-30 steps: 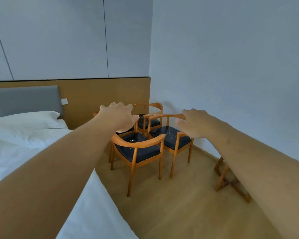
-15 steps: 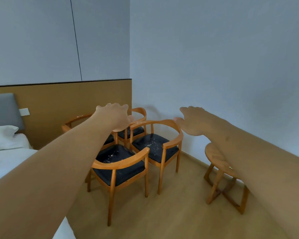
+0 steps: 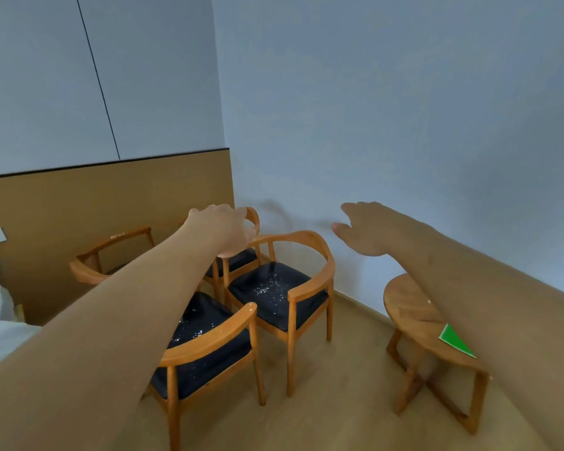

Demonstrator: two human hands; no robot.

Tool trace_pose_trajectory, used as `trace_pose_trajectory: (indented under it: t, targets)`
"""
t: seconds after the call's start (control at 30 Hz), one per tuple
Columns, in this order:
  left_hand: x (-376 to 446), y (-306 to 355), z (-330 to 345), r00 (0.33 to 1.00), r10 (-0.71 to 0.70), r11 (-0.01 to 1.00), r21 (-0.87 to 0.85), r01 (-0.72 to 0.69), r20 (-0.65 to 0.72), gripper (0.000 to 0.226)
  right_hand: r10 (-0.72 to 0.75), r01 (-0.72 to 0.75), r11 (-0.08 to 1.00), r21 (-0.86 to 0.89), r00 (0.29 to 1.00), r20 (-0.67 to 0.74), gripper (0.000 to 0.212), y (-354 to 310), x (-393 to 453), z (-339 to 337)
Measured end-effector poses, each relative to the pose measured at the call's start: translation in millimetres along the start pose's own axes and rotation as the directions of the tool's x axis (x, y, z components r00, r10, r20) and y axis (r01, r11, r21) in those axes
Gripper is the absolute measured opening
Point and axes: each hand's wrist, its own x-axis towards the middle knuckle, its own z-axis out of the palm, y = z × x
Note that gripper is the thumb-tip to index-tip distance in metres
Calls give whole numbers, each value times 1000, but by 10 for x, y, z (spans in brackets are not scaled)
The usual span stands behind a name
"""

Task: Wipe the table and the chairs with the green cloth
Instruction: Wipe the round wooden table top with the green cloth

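Green cloth (image 3: 455, 342) lying on round table (image 3: 411, 307), partly hidden under rt forearm | rt hand (image 3: 365, 231) nearer, hovering beyond it, fingers open, empty | lt hand (image 3: 223, 229) loosely curled over chairs (image 3: 274, 288), holding nothing

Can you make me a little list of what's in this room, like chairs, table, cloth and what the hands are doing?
chairs: four wooden armchairs, nearest chair and chair beside it have white specks on dark seats
table: small round wooden table, right side
green cloth: lying on the table, partly hidden by right arm
left hand: empty, held out
right hand: empty, open
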Motion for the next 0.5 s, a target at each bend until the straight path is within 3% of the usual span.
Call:
trace_pose_trajectory:
  t: [0.5]
  targets:
    - [2405,1642,398,988,139,990,2,-139,66,60,78,-76,997,-25,995,69,57,1917,1787,380]
